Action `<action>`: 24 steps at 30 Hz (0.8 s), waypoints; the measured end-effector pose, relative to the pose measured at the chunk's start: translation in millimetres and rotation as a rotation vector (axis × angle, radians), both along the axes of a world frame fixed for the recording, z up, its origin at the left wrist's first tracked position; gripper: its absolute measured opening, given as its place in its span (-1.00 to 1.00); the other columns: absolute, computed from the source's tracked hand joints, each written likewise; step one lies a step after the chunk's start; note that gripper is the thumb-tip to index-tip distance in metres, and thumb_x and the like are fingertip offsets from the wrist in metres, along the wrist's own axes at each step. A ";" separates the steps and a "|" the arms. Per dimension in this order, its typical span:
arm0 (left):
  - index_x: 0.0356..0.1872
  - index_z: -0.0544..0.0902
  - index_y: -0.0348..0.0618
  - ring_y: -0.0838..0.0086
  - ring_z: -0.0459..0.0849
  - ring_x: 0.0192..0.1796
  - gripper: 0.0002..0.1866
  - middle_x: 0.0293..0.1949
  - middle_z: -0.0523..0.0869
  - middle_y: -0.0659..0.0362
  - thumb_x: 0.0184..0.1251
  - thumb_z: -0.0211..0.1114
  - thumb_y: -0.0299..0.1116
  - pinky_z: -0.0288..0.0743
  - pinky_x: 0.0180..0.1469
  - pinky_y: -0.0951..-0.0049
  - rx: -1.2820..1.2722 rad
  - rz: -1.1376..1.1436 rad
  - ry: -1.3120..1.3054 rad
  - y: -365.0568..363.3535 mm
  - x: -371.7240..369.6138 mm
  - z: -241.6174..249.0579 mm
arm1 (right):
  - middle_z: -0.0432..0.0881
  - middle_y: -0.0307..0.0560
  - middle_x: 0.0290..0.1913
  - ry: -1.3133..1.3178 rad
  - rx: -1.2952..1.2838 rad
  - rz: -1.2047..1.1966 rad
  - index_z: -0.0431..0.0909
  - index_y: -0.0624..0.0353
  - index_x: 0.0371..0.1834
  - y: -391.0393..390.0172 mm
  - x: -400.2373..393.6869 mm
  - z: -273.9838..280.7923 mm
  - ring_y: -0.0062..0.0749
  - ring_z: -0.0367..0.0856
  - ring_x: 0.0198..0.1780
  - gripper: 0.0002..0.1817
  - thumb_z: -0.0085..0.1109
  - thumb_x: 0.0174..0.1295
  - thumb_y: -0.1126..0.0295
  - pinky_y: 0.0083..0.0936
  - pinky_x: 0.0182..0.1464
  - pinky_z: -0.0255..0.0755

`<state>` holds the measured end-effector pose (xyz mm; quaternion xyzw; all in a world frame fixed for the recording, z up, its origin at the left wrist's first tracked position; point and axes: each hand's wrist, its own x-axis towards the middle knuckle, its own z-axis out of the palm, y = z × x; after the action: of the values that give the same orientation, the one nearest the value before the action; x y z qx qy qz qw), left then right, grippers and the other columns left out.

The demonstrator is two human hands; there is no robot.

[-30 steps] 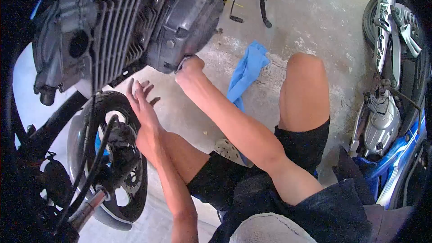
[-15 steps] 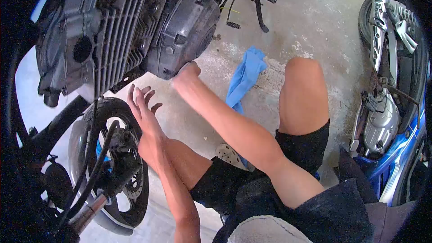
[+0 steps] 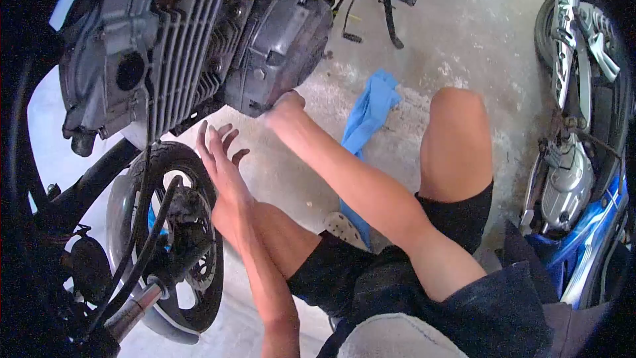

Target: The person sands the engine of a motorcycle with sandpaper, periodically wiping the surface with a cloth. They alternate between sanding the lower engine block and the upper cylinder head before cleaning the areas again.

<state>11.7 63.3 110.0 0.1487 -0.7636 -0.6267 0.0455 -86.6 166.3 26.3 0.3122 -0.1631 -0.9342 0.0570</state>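
A motorcycle engine (image 3: 173,46) with grey cooling fins fills the upper left. My right hand (image 3: 287,106) reaches under the lower edge of its round dark side cover (image 3: 285,43); the fingers are hidden behind the cover, so what they touch does not show. To the left, my left hand (image 3: 224,166) is raised below the engine, fingers spread and slightly curled, holding nothing. Beside that hand is the front wheel (image 3: 211,285) with its black tyre.
A blue cloth (image 3: 371,109) lies crumpled on the concrete floor between my legs. Along the right side stands another motorcycle with a silver engine cover (image 3: 567,189) and blue bodywork. A foot pedal (image 3: 352,38) and stand (image 3: 392,23) jut out beyond the engine.
The whole view has shifted slightly, so the engine, floor and cloth sit a little further right. Both hands keep nearly the same pose and place relative to the engine.
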 end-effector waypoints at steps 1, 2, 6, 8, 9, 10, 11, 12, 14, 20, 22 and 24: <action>0.31 0.31 0.09 0.40 0.60 0.00 -0.51 -0.01 0.62 0.14 0.46 0.03 -0.01 0.48 -0.18 0.39 0.025 0.010 0.019 2.5 -5.4 -1.4 | 0.54 -0.10 0.20 0.017 0.005 0.019 0.43 0.06 0.21 2.4 -0.2 -1.2 -0.24 0.54 0.19 -0.53 -0.47 0.45 0.22 -0.13 0.26 0.40; 0.31 0.31 0.09 0.40 0.60 0.00 -0.51 -0.01 0.62 0.14 0.46 0.03 -0.01 0.48 -0.18 0.39 0.024 0.001 0.034 -0.6 -6.1 -0.6 | 0.54 -0.10 0.20 0.011 -0.002 0.014 0.43 0.06 0.20 -0.1 0.6 -1.9 -0.24 0.54 0.19 -0.53 -0.47 0.45 0.22 -0.13 0.26 0.40; 0.31 0.30 0.08 0.37 0.60 0.00 -0.50 0.01 0.61 0.14 0.45 0.02 0.01 0.48 -0.17 0.34 0.017 0.047 0.005 0.7 -7.6 -2.1 | 0.54 -0.10 0.19 -0.116 0.000 -0.016 0.44 0.06 0.19 -6.3 9.1 4.6 -0.24 0.55 0.18 -0.54 -0.47 0.45 0.22 -0.12 0.25 0.41; 0.31 0.30 0.10 0.37 0.60 0.01 -0.51 0.00 0.61 0.14 0.45 0.03 0.01 0.47 -0.15 0.34 0.026 0.031 0.014 0.5 -6.0 1.3 | 0.54 -0.10 0.19 -0.110 0.004 0.027 0.44 0.07 0.18 1.5 0.8 -7.5 -0.24 0.55 0.18 -0.54 -0.46 0.45 0.22 -0.12 0.24 0.42; 0.30 0.31 0.10 0.37 0.60 0.02 -0.51 -0.02 0.62 0.14 0.45 0.03 0.00 0.47 -0.15 0.35 0.040 0.024 0.024 0.8 -5.6 1.0 | 0.55 -0.10 0.19 -0.109 0.010 0.033 0.44 0.07 0.18 1.5 5.1 -10.5 -0.24 0.55 0.17 -0.54 -0.46 0.45 0.22 -0.12 0.24 0.42; 0.31 0.30 0.11 0.37 0.60 0.02 -0.52 -0.02 0.62 0.14 0.45 0.02 -0.01 0.47 -0.15 0.34 0.009 0.040 0.007 1.9 -6.0 1.0 | 0.55 -0.10 0.19 -0.106 0.004 0.015 0.44 0.07 0.18 2.6 5.8 -5.4 -0.24 0.55 0.17 -0.54 -0.46 0.45 0.22 -0.12 0.23 0.42; 0.32 0.29 0.11 0.37 0.60 0.02 -0.51 -0.01 0.62 0.14 0.45 0.02 -0.01 0.47 -0.15 0.34 0.024 0.039 -0.009 0.1 -8.7 -2.4 | 0.55 -0.10 0.19 -0.117 0.011 0.000 0.44 0.07 0.17 0.0 7.8 -0.9 -0.24 0.55 0.17 -0.54 -0.46 0.45 0.22 -0.12 0.23 0.43; 0.32 0.29 0.11 0.37 0.60 0.01 -0.51 0.00 0.62 0.14 0.46 0.01 -0.02 0.47 -0.15 0.33 0.029 0.047 -0.033 -1.4 -11.3 -1.1 | 0.55 -0.10 0.19 -0.149 0.005 -0.007 0.45 0.07 0.17 -7.2 12.7 2.7 -0.25 0.55 0.17 -0.54 -0.46 0.45 0.22 -0.12 0.23 0.43; 0.33 0.28 0.11 0.39 0.59 0.03 -0.49 0.02 0.61 0.14 0.45 0.02 0.02 0.46 -0.15 0.32 0.036 0.038 -0.004 -4.6 -10.0 -3.1 | 0.55 -0.09 0.18 -0.200 0.005 0.015 0.45 0.07 0.16 -5.5 5.9 0.7 -0.25 0.56 0.16 -0.55 -0.46 0.45 0.22 -0.12 0.22 0.44; 0.32 0.29 0.09 0.39 0.59 0.01 -0.48 -0.01 0.62 0.13 0.44 0.06 0.02 0.46 -0.16 0.36 0.053 0.037 -0.011 0.8 -17.1 -8.0 | 0.56 -0.09 0.17 -0.215 0.011 0.013 0.46 0.08 0.14 -4.4 5.1 8.6 -0.25 0.57 0.15 -0.55 -0.45 0.45 0.22 -0.12 0.21 0.45; 0.32 0.30 0.08 0.39 0.59 -0.01 -0.48 -0.03 0.62 0.14 0.44 0.06 0.02 0.47 -0.17 0.37 0.067 0.036 0.001 -1.1 -14.2 -6.1 | 0.56 -0.09 0.17 -0.251 0.008 0.041 0.46 0.08 0.13 -2.9 -3.4 0.7 -0.25 0.57 0.15 -0.55 -0.45 0.45 0.22 -0.12 0.20 0.46; 0.31 0.30 0.08 0.39 0.61 -0.02 -0.49 -0.04 0.63 0.14 0.45 0.05 0.01 0.47 -0.18 0.35 0.058 0.023 0.013 0.3 -9.7 -5.5 | 0.56 -0.09 0.17 -0.240 0.011 0.076 0.46 0.09 0.13 3.0 -9.5 -6.8 -0.25 0.57 0.15 -0.56 -0.45 0.45 0.22 -0.12 0.19 0.46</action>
<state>2.0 63.6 104.4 0.1546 -0.7429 -0.6491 0.0533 -96.1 169.2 19.6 0.4280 -0.1518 -0.8881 0.0708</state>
